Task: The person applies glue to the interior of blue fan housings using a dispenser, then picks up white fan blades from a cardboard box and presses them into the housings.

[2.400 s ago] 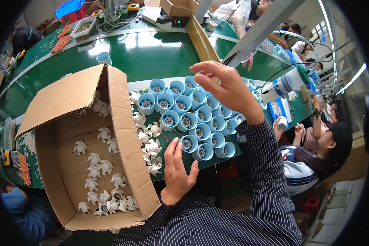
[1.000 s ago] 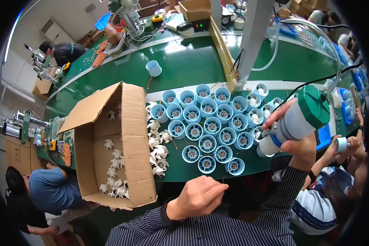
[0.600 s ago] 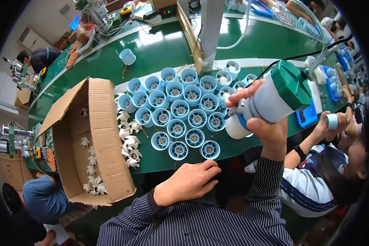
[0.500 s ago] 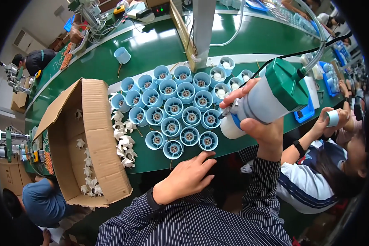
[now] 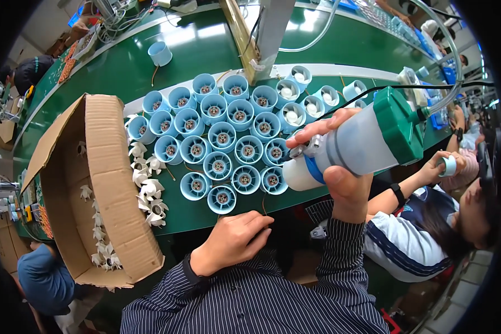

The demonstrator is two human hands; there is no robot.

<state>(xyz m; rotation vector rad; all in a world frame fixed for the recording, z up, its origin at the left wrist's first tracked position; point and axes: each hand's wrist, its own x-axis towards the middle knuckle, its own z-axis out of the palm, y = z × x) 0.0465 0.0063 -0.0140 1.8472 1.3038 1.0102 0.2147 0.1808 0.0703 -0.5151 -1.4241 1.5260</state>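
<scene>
My right hand (image 5: pixel 345 186) is wrapped round a translucent bottle (image 5: pixel 353 139) with a green lid, tilted over the right side of the cups. A clear hose and a black cable run to it. Its white end, by a blue ring, covers part of the cup beside it. My left hand (image 5: pixel 234 239) rests at the table's front edge, fingers loosely bent, thumb apart, and nothing visible in it. Close to its fingertips, a thin brown wire hangs from a light blue cup (image 5: pixel 274 180). Several such cups with ribbed inner hubs stand grouped on the green table (image 5: pixel 189 220).
White fan impellers (image 5: pixel 151 189) lie beside an open cardboard box (image 5: pixel 119 189) at left, with more inside. Cups holding white fans (image 5: pixel 292 114) stand at the back right. One cup (image 5: pixel 160 53) stands apart near a metal post (image 5: pixel 275 33). A co-worker (image 5: pixel 412 245) sits at right.
My left hand has drawn back from the rim of a front cup toward the table edge. The view has shifted; the bottle stays in my right hand, tipped nearer to level.
</scene>
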